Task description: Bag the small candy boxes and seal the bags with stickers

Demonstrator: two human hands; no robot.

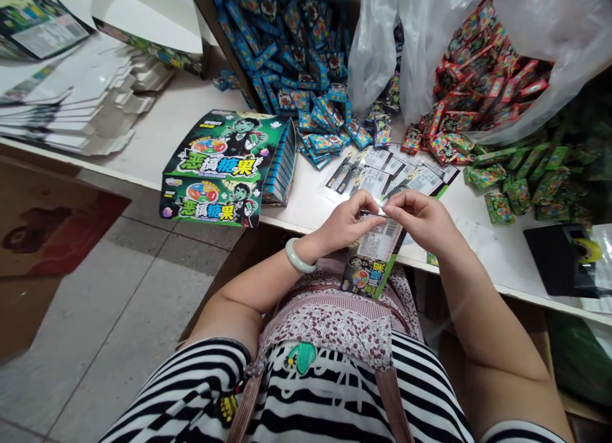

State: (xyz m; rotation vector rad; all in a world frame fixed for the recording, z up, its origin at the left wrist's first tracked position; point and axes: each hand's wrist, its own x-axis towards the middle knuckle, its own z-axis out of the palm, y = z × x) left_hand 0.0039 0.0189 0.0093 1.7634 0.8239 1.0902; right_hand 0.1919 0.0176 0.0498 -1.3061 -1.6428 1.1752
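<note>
My left hand (pixel 351 223), with a pale green bangle on the wrist, pinches the upper edge of a printed cardboard carton (pixel 377 245). The carton hangs over the table edge in front of my apron, its label side and green-and-black cartoon print facing up. My right hand (pixel 423 220) is closed in a pinch at the same upper edge, fingertips almost meeting the left ones. A small bright spot shows between them; what the right fingers grip is too small to tell. Just beyond lie several flat printed packs (pixel 368 172) with labels.
A green display box (pixel 215 162) holding blue packs stands left. Behind are heaps of blue packs (pixel 306 54), red packs (pixel 492 79) in a plastic bag (pixel 415 41), and green packs (pixel 526 169). A tape dispenser (pixel 554 258) sits right; flattened cartons (pixel 71 105) are stacked far left.
</note>
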